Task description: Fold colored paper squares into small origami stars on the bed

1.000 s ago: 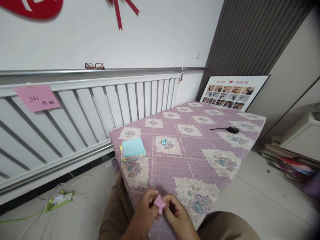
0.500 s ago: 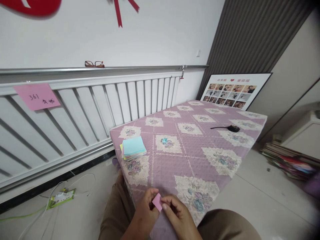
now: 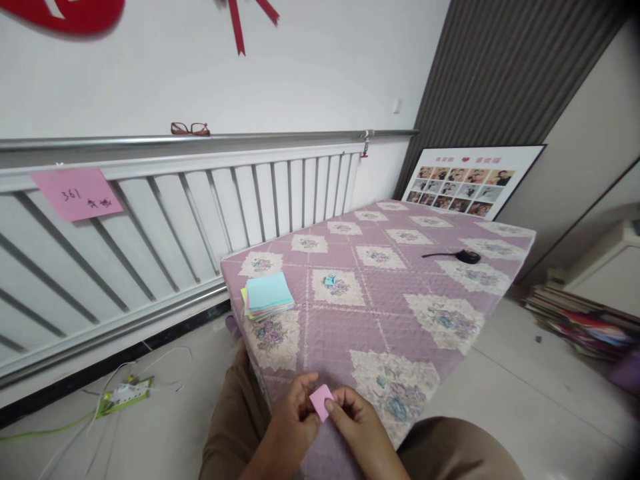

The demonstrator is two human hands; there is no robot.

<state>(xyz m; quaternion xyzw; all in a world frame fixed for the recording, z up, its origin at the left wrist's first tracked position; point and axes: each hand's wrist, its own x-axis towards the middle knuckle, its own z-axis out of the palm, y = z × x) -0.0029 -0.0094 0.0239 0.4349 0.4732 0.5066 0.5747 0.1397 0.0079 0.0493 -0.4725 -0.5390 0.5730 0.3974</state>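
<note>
A small folded pink paper (image 3: 321,402) is held between my two hands over the near edge of the table. My left hand (image 3: 297,419) grips its left side, with the index finger raised behind it. On its right side, the thumb of my right hand (image 3: 356,420) presses on the front face. A stack of coloured square papers (image 3: 269,293), light blue on top, lies at the left edge of the table. Further in sits a small folded blue paper piece (image 3: 329,281).
The flowered cloth covers the table (image 3: 345,333). A black object with a strap (image 3: 469,256) rests at its right. Beyond stand a radiator (image 3: 295,193) and a photo board (image 3: 465,180). A power strip (image 3: 125,396) lies on the floor at left.
The pink paper has shifted slightly right and shows more of its face. My right thumb now lies over its right part. The rest of the scene is nearly unchanged.
</note>
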